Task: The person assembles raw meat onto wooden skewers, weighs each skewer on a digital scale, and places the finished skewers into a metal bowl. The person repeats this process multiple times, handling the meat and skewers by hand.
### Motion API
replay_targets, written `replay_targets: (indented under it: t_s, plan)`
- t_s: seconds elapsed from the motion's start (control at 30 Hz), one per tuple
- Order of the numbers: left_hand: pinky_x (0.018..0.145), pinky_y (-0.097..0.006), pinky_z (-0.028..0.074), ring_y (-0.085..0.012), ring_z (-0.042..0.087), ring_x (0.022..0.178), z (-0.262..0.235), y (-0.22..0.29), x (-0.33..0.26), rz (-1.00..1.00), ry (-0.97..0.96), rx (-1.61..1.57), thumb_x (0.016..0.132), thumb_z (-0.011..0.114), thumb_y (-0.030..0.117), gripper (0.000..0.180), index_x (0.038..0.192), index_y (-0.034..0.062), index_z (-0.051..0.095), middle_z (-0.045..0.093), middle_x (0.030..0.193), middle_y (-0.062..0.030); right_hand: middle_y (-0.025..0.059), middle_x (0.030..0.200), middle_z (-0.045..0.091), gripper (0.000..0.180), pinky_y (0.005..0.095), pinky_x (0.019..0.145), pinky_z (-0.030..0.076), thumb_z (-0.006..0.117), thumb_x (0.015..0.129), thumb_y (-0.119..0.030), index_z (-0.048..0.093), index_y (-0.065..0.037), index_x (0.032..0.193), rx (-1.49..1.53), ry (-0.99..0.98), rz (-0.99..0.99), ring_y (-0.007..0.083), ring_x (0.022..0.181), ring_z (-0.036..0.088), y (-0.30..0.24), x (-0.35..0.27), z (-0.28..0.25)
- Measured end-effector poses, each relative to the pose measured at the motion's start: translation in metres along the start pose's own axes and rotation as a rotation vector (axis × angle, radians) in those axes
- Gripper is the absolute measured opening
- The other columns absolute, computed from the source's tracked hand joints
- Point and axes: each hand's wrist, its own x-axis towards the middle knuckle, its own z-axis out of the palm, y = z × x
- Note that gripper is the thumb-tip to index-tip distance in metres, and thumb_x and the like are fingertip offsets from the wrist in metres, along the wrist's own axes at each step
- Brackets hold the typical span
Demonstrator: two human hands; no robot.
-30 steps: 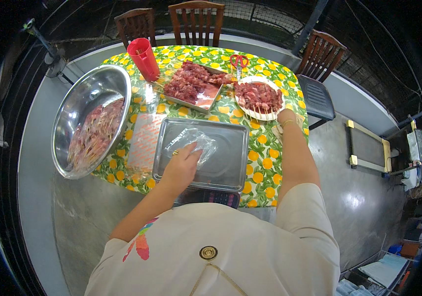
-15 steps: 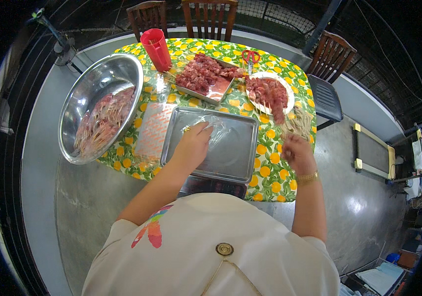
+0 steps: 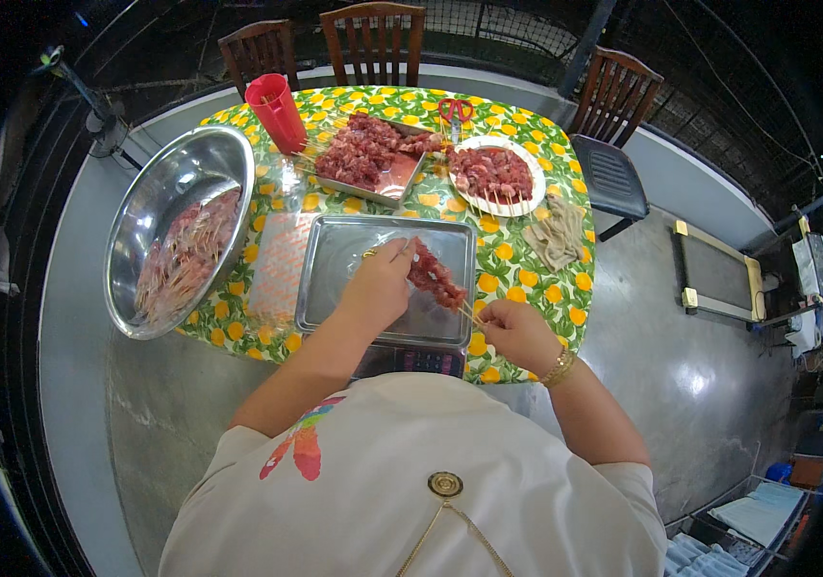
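Over the metal tray (image 3: 335, 303), my right hand (image 3: 519, 335) pinches the bare stick ends of some meat skewers (image 3: 438, 281). Their raw red meat slants up and left toward my left hand (image 3: 378, 287). My left hand is closed at the fingertips on a thin clear plastic bag, which is hard to make out against the tray. The meat's far end touches or nearly touches these fingers. Further right, a white plate (image 3: 536, 200) carries more skewers, sticks pointing toward me. A scale (image 3: 421, 361) shows under the tray's near edge.
A large steel basin (image 3: 123, 260) at left holds bagged skewers. Behind the tray stand a rectangular pan (image 3: 373, 195) of raw meat pieces and a red pitcher (image 3: 277, 115). Red-handled scissors (image 3: 456, 111) and a crumpled cloth (image 3: 558, 234) lie around the plate. A printed plastic sheet (image 3: 279, 260) lies left.
My right hand has brought skewers from beside the plate leftward over the tray, up to my left hand. My left hand has stayed over the tray. The whole view has shifted slightly.
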Motion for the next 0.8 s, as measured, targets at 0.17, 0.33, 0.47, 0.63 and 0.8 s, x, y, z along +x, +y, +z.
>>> replay_targets:
  t_s: [0.17,0.33,0.47,0.63,0.8]
  plan:
    - [0.100,-0.044,0.051,-0.0390,0.061,0.117,0.004,-0.005,-0.004,0.008,0.010,0.004,0.078,0.061,-0.008,0.052,0.130,-0.0018,0.061,0.061,0.130,-0.0222,0.0192,0.087,0.068,0.015,0.0463,0.075,0.053,0.060,0.089,-0.012,0.069,-0.002,0.095,-0.248,0.083,-0.200,0.0363,0.083,0.066,-0.003,0.019,0.018]
    - [0.099,-0.044,0.051,-0.0392,0.061,0.117,0.012,-0.008,-0.016,0.092,-0.058,-0.053,0.080,0.058,-0.008,0.050,0.129,-0.0018,0.062,0.061,0.133,-0.0199,0.0222,0.092,0.068,0.013,0.0513,0.078,0.053,0.056,0.088,-0.012,0.065,-0.002,0.088,-0.376,0.193,-0.219,0.0422,0.087,0.066,0.005,0.056,0.031]
    - [0.096,-0.043,0.052,-0.0374,0.062,0.116,0.018,-0.013,-0.029,0.187,-0.088,-0.074,0.080,0.057,-0.007,0.049,0.128,-0.0010,0.063,0.063,0.133,-0.0164,0.0226,0.091,0.068,0.013,0.0520,0.078,0.053,0.057,0.088,-0.013,0.064,-0.002,0.088,-0.440,0.222,-0.210,0.0429,0.087,0.066,0.013,0.081,0.049]
    - [0.095,-0.042,0.052,-0.0352,0.063,0.108,0.021,-0.028,-0.052,0.134,-0.145,-0.069,0.079,0.059,-0.005,0.047,0.126,0.0007,0.065,0.064,0.132,-0.0150,0.0187,0.091,0.070,0.014,0.0490,0.078,0.053,0.059,0.092,-0.017,0.065,-0.005,0.095,-0.429,0.162,-0.089,0.0393,0.090,0.067,0.022,0.097,0.058]
    - [0.095,-0.044,0.051,-0.0370,0.062,0.106,0.029,-0.035,-0.067,0.138,-0.150,-0.116,0.080,0.059,-0.003,0.041,0.120,0.0025,0.068,0.063,0.134,-0.0148,0.0230,0.091,0.070,0.019,0.0518,0.078,0.054,0.057,0.095,-0.022,0.065,-0.005,0.096,-0.225,0.076,0.037,0.0419,0.088,0.068,0.028,0.107,0.054]
